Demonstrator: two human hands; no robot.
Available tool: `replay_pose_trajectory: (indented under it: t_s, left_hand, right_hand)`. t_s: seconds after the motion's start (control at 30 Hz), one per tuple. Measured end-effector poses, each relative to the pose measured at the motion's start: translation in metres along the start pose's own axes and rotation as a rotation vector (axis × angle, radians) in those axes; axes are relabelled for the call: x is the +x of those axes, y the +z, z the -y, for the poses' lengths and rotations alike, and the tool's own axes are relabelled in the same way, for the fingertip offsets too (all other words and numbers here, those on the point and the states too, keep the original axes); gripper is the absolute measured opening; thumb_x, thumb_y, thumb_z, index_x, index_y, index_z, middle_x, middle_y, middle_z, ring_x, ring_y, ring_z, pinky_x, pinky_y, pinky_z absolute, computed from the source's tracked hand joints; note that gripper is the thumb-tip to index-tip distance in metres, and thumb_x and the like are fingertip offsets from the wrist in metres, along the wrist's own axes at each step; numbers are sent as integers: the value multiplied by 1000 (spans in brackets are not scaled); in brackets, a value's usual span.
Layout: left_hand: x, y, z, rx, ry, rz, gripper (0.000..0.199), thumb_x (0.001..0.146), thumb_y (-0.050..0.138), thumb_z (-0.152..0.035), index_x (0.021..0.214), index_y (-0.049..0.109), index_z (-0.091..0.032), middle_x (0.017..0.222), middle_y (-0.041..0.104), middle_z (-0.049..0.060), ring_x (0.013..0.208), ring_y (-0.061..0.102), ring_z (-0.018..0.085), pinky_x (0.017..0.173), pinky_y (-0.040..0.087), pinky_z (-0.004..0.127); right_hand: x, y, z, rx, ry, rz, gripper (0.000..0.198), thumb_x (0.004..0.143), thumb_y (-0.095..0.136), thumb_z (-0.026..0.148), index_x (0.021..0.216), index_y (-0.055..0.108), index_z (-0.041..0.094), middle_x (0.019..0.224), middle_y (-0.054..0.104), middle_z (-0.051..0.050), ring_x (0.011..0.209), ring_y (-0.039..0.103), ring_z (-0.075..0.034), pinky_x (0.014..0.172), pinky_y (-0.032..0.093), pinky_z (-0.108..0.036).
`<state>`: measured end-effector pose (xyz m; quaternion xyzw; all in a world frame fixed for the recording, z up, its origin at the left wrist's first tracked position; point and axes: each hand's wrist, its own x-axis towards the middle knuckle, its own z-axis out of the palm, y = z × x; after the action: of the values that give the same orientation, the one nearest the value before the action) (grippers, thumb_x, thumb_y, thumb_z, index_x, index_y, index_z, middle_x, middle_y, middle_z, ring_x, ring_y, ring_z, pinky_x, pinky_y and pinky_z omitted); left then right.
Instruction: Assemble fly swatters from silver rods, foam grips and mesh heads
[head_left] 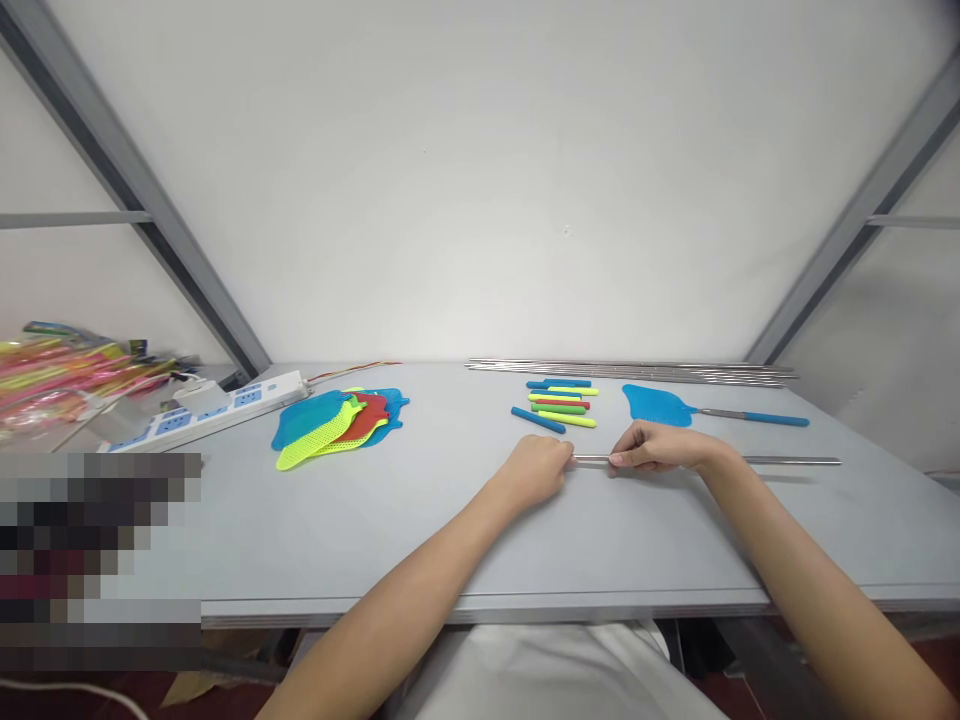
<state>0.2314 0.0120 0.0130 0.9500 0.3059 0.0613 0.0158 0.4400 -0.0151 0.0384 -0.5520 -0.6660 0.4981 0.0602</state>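
Note:
A thin metal rod [791,461] lies level across my front, just over the tabletop, and runs out to the right past my right hand. My left hand [536,468] is closed round its left end, which the fingers hide. A little to the right, my right hand [656,446] pinches the rod between thumb and fingers. Beyond the hands lie several blue, yellow, red and green handle grips [559,409] in a loose pile. A blue fly swatter [660,406] with a metal shaft and blue grip rests behind my right hand.
Several fly swatter heads [322,437], blue, yellow and red, overlap on the left. More metal rods [630,371] lie along the wall. A white power strip [225,410] with plugs and a heap of colourful wrapped items [75,375] are farther left. The grey table's [360,560] front edge is near me.

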Motion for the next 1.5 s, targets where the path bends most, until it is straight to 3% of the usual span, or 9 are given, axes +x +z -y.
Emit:
replay_pose_trajectory:
  t_s: [0.43, 0.97, 1.27, 1.5]
  left_hand:
    - [-1, -1, -4, -28, -41, 23, 22, 78, 31, -23, 75, 52, -16, 70, 56, 6, 66, 53, 17, 57, 34, 27]
    - [-1, 6, -1, 11, 32, -56, 21, 76, 32, -21, 69, 51, -17, 65, 56, 5, 58, 51, 16, 49, 29, 26]
    - [1, -1, 1, -56, -54, -4, 29, 81, 27, -28, 70, 50, -16, 69, 55, 5, 67, 52, 15, 53, 31, 24]
    - [2, 0, 6, -73, -27, -24, 30, 82, 25, -29, 66, 47, -17, 66, 54, 3, 62, 50, 14, 47, 27, 23]
  right_hand:
    - [-1, 3, 7, -6, -1, -17, 40, 62, 52, 50, 74, 63, 13, 46, 28, 4, 40, 21, -4, 37, 13, -21]
    - [4, 9, 10, 13, -33, -14, 37, 64, 52, 47, 74, 63, 13, 46, 28, 5, 41, 23, -4, 36, 13, -20]
    - [9, 10, 5, 85, -31, -16, 42, 63, 52, 50, 78, 62, 12, 45, 28, 5, 40, 22, -4, 36, 14, -20]
    - [11, 10, -3, 167, -37, -10, 42, 62, 53, 49, 79, 61, 12, 47, 29, 5, 39, 21, -3, 35, 12, -19]
